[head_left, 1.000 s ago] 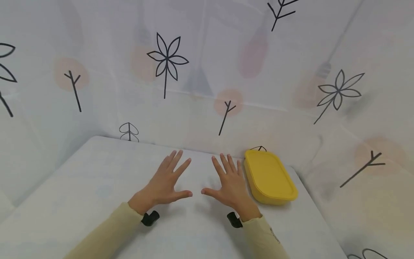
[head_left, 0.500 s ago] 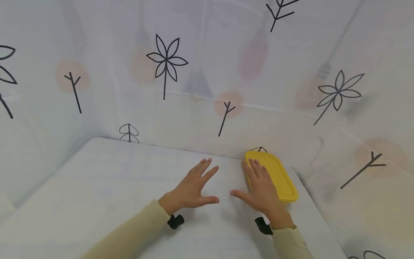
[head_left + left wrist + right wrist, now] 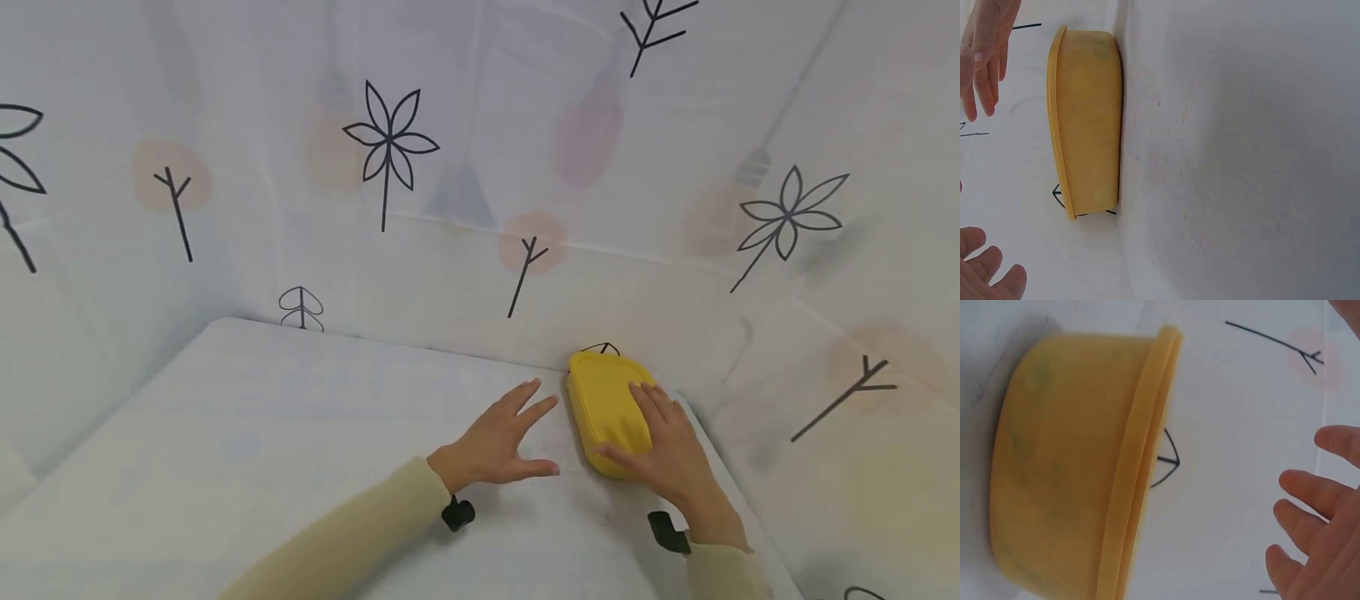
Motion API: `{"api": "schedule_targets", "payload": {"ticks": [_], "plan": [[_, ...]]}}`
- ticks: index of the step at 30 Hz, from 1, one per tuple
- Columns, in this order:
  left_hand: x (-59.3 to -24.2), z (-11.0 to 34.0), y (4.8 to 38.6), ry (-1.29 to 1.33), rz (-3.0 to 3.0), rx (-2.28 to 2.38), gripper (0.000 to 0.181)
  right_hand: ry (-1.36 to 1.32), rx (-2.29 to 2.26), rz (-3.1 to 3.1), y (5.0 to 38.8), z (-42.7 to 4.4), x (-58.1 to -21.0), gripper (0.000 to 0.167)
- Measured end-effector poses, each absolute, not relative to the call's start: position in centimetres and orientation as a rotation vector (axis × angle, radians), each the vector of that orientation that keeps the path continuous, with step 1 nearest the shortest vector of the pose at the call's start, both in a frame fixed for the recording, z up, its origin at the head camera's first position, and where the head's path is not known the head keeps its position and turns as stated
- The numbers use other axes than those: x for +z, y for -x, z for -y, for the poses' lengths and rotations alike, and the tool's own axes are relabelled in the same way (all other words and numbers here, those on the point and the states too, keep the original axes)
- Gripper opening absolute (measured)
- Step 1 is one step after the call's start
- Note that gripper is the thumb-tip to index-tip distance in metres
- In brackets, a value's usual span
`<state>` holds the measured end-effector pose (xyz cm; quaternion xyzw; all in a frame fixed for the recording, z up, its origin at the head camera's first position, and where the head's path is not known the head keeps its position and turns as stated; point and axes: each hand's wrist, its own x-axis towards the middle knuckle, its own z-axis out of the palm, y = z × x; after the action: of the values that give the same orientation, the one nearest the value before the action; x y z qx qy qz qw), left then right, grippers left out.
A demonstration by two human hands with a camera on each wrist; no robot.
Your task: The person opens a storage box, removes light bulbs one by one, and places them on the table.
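Obliquely, the yellow box (image 3: 602,404) points away, its long axis leaning left.

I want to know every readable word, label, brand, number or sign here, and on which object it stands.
None can be read in any view.
Yellow rounded plastic box: no lettering visible; the right hand covers part of its top in the head view.
White patterned backdrop: only drawn flowers and twigs, no letters.
Small black devices at the wrists: too small to tell.
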<state>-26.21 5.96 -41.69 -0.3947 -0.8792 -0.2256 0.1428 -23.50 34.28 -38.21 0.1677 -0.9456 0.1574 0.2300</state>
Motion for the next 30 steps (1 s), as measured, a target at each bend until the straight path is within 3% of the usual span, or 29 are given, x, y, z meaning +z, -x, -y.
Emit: {"api": "schedule_targets", "payload": {"ticks": [30], "plan": [[-43.1,-15.6,26.5,0.797,2.731,-1.380,0.089,-0.109,0.796,2.892,24.0,-42.0,-40.1,0.101]]}}
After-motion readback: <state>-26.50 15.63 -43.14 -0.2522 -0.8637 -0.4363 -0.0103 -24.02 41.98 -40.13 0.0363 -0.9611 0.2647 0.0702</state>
